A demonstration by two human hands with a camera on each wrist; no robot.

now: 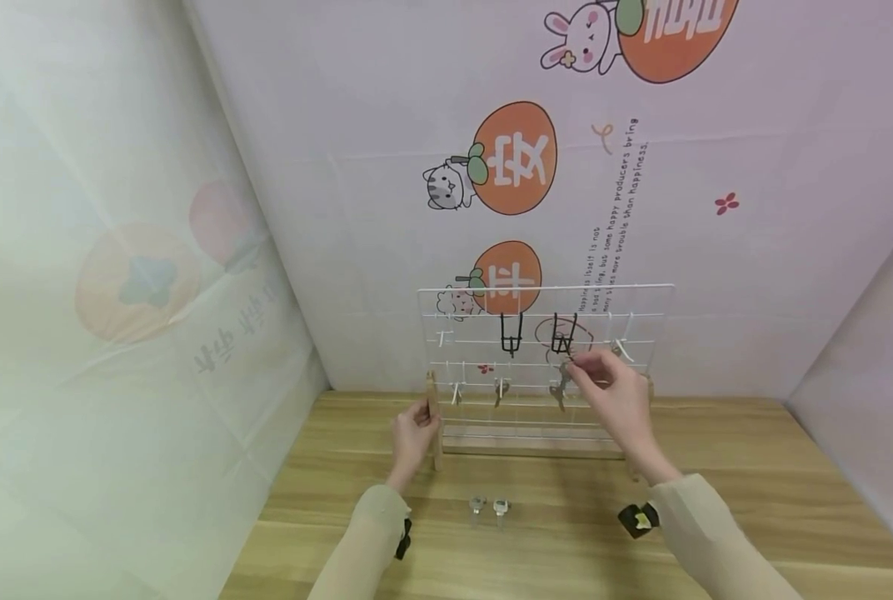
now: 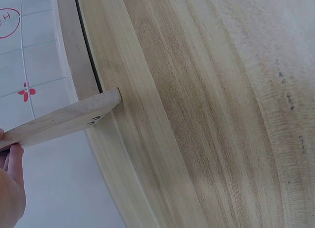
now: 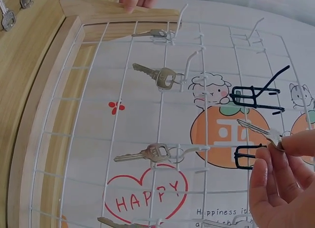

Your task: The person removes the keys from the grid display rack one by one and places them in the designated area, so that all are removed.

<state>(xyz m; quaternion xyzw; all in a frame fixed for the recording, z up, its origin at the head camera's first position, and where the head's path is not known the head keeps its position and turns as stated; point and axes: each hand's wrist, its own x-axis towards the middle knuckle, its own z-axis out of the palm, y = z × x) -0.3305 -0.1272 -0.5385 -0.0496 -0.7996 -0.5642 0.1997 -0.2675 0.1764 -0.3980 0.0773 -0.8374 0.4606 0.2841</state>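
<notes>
My right hand (image 1: pixel 613 396) pinches a silver key (image 3: pixel 263 131) by its ring end, beside a black hook (image 3: pixel 248 157) on the white wire grid (image 1: pixel 547 287). A second black hook (image 3: pixel 256 96) is fixed nearby on the grid. My left hand (image 1: pixel 414 429) holds the wooden side post (image 2: pixel 64 115) of the grid's stand, fingers on either side of it. Several keys hang from white hooks, among them a brass-toned key (image 3: pixel 160 76) and a silver key (image 3: pixel 147 154). The tip of the hook by my right hand is hidden behind the fingers.
Two more keys (image 1: pixel 501 507) lie on the wooden table (image 1: pixel 551 542) in front of the stand. One bare white hook (image 1: pixel 443 337) sits at the grid's upper left. A printed cloth (image 1: pixel 371 250) hangs behind, with cloth walls at both sides.
</notes>
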